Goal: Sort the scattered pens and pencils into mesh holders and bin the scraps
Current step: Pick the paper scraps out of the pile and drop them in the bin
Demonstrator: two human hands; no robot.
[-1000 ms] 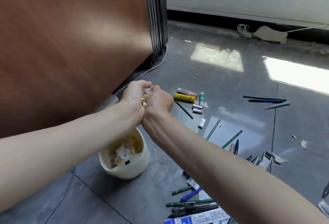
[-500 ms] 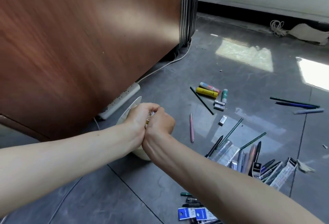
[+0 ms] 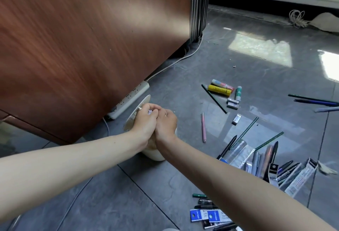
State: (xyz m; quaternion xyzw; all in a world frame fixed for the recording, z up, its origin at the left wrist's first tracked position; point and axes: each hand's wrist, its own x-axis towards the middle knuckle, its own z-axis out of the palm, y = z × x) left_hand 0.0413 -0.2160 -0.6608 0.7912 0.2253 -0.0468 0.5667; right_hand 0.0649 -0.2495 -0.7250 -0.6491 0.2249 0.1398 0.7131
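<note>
Grey floor [image 3: 113,203], bin [image 3: 156,154] largely hidden

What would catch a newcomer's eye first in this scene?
The two hands meeting at centre over a cream bin: the left hand grips pale scraps, the right hand curls against it. To the right, pens, pencils and a yellow glue stick litter the grey floor; a reddish wood panel fills the upper left.

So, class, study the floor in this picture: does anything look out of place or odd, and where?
Yes. Pens and pencils lie scattered at all angles across the grey floor, mixed with loose packaging on the right. The lid of the cream bin stands tilted open.
</note>
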